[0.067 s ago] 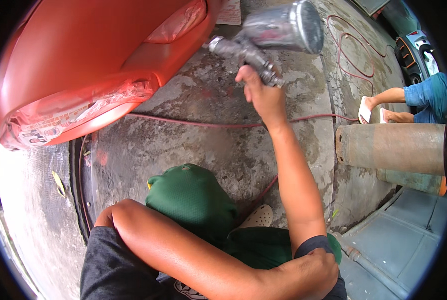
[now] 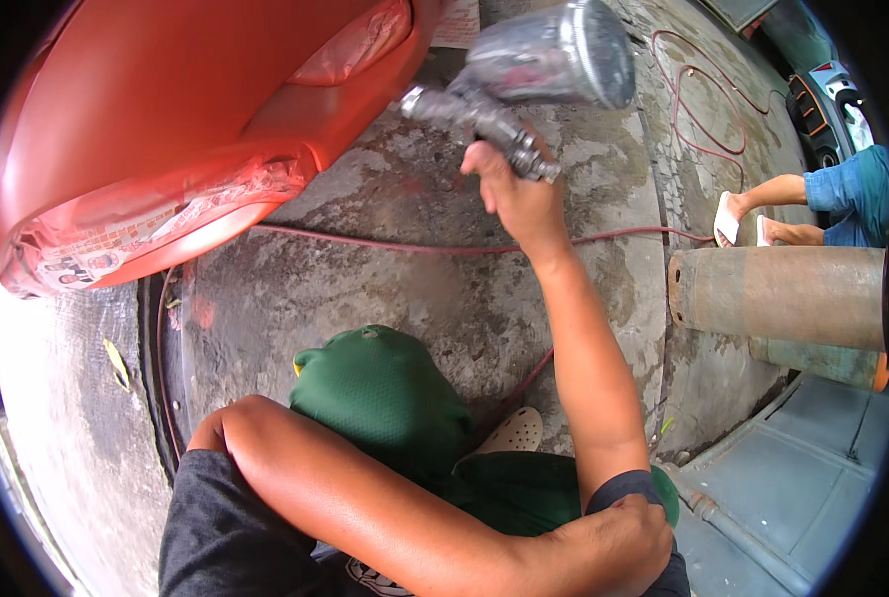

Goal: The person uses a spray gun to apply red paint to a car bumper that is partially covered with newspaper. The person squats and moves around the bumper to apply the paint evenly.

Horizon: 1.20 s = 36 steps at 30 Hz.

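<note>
My right hand (image 2: 524,199) is wrapped round the handle of a metal paint spray gun (image 2: 484,119), blurred by motion. A silvery cup (image 2: 554,55) on the gun tilts out to the right. The gun's nozzle points left at a red car bumper (image 2: 295,119), a short gap away. My left forearm crosses my lap, and my left hand (image 2: 618,547) is closed at my right upper arm, against the dark sleeve (image 2: 623,486); its fingertips are mostly hidden. Clear plastic film and printed paper (image 2: 156,224) cover the bumper's openings.
A red hose (image 2: 395,245) runs across the stained concrete, with more hose (image 2: 708,109) looped at the far right. A person's feet in white sandals (image 2: 728,219) are near a rusty metal cylinder (image 2: 778,289). Grey metal panels (image 2: 812,478) lie at right. Green cloth (image 2: 375,388) covers my knee.
My right hand and the spray gun have shifted slightly left and a little down in the picture. The left hand stays where it was.
</note>
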Motion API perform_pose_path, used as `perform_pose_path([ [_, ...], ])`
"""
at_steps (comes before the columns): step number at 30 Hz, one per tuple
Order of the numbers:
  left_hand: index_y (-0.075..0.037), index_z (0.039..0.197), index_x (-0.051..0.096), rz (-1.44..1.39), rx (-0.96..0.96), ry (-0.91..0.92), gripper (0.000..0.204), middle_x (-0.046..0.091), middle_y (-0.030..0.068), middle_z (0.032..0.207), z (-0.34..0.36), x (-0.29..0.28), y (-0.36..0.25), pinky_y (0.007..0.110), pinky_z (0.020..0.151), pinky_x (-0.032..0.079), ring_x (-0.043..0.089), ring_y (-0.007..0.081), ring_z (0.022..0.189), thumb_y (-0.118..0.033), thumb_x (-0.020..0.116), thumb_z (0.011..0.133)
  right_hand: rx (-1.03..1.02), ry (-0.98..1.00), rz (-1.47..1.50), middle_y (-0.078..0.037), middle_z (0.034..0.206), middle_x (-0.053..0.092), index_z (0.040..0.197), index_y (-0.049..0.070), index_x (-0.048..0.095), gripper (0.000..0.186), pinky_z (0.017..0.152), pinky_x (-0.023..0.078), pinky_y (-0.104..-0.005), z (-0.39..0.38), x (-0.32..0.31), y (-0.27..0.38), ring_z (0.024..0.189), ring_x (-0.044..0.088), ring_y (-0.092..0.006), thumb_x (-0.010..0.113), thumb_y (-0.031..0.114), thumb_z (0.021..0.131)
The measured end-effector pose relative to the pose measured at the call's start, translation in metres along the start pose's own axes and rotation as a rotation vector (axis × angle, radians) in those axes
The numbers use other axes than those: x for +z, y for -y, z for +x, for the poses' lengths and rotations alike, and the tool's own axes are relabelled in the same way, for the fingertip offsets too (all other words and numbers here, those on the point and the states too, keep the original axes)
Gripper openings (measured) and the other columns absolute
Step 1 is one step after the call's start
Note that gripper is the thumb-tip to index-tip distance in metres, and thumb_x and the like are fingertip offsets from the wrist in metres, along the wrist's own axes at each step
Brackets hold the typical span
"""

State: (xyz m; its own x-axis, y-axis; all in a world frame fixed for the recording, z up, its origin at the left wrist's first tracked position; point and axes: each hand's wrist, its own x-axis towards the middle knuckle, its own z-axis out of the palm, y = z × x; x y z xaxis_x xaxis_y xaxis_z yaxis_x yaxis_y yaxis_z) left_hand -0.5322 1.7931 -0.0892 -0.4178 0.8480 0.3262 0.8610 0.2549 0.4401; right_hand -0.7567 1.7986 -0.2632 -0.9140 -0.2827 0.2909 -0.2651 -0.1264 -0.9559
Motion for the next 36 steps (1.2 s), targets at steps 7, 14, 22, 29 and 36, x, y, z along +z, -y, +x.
perform_pose_path([
  [7,-0.004,0.080,0.073,0.064,-0.011,0.002,0.024,0.068,0.0056,0.073,0.001,0.003,0.005,0.037,0.050,0.041,0.063,0.0210,0.064,-0.021,0.058,0.088,0.319,0.194,0.112,0.003,0.077,0.062,0.113,0.004,0.069,0.056,0.049,0.043,-0.0223,-0.037,0.007,0.047,0.055,0.052,-0.0045,0.080,0.053,0.089],
  [14,-0.009,0.070,0.074,-0.016,0.020,-0.051,0.023,0.069,0.0078,0.069,0.014,0.019,-0.001,0.038,0.048,0.040,0.063,0.0224,0.062,-0.022,0.060,0.083,0.306,0.143,0.163,0.004,0.076,0.061,0.117,0.004,0.068,0.047,0.049,0.043,-0.0213,-0.036,0.031,0.072,0.055,0.051,-0.0037,0.075,0.046,0.097],
  [22,-0.008,0.071,0.075,-0.019,0.014,-0.099,0.023,0.070,0.0091,0.070,0.008,0.022,0.001,0.039,0.049,0.042,0.065,0.0235,0.064,-0.022,0.060,0.083,0.442,-0.078,-0.038,-0.001,0.080,0.066,0.108,0.004,0.070,0.038,0.043,0.039,-0.0220,-0.014,0.024,0.063,0.049,0.050,-0.0043,0.070,0.041,0.102],
  [29,-0.008,0.071,0.075,-0.028,0.030,-0.123,0.023,0.072,0.0102,0.072,0.007,0.024,0.004,0.039,0.050,0.043,0.066,0.0246,0.065,-0.022,0.061,0.082,0.297,-0.311,-0.298,-0.001,0.080,0.067,0.101,0.004,0.071,0.041,0.044,0.042,-0.0224,0.004,0.000,0.050,0.051,0.053,-0.0049,0.072,0.045,0.099],
  [36,-0.007,0.075,0.077,-0.040,0.044,-0.122,0.025,0.073,0.0114,0.075,0.007,0.020,0.010,0.041,0.056,0.048,0.068,0.0266,0.069,-0.022,0.059,0.084,0.260,-0.144,-0.370,-0.005,0.081,0.069,0.113,0.004,0.069,0.043,0.065,0.052,-0.0328,-0.012,-0.001,0.041,0.072,0.064,-0.0144,0.074,0.044,0.097],
])
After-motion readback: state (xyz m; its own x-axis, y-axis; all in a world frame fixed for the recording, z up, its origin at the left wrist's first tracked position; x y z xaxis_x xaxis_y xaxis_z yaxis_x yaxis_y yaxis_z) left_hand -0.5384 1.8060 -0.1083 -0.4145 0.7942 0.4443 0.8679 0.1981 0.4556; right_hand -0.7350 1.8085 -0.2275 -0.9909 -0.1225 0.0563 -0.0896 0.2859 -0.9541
